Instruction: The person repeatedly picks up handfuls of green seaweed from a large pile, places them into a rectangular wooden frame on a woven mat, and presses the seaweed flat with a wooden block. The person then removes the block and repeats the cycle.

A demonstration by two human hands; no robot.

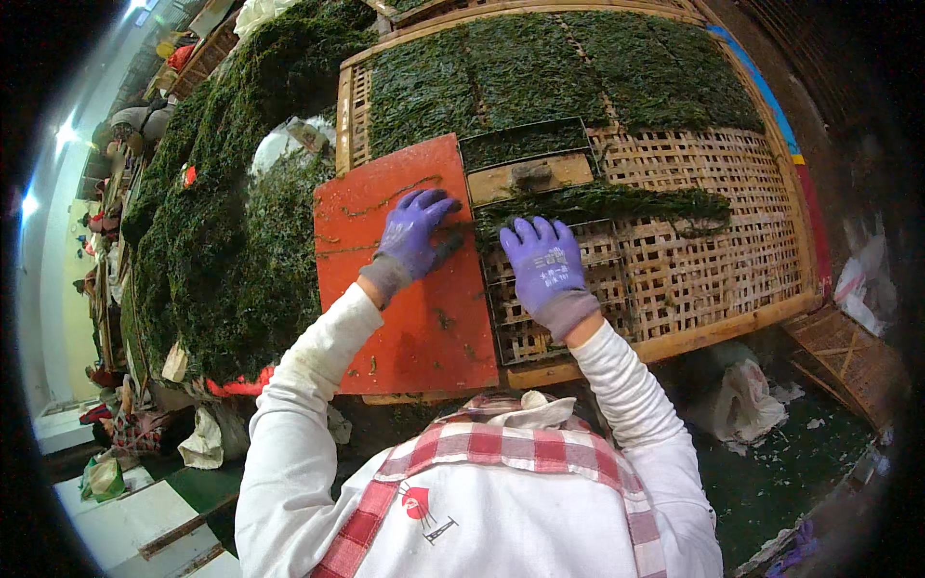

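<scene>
My left hand (414, 236), in a purple glove with a grey cuff, rests on a red board (405, 328). Its fingers are stretched out, and the thumb lies apart near the board's right edge. Beside it, my right hand (546, 270) lies palm down with fingers spread, fingertips at the near edge of a long strip of dark green seaweed (626, 204). That strip crosses a thin metal frame (624, 265) on a woven bamboo rack (718, 270). Just beyond it is a wooden block with a dark handle (530, 176). A few seaweed strands (352, 249) cling to the board.
Flat seaweed sheets (559, 72) cover the rack's far half. A large seaweed heap (222, 212) fills the left side, with a white bag (289, 140) partly in it. At right, a white sack (747, 400) lies on the floor near another bamboo rack (848, 356).
</scene>
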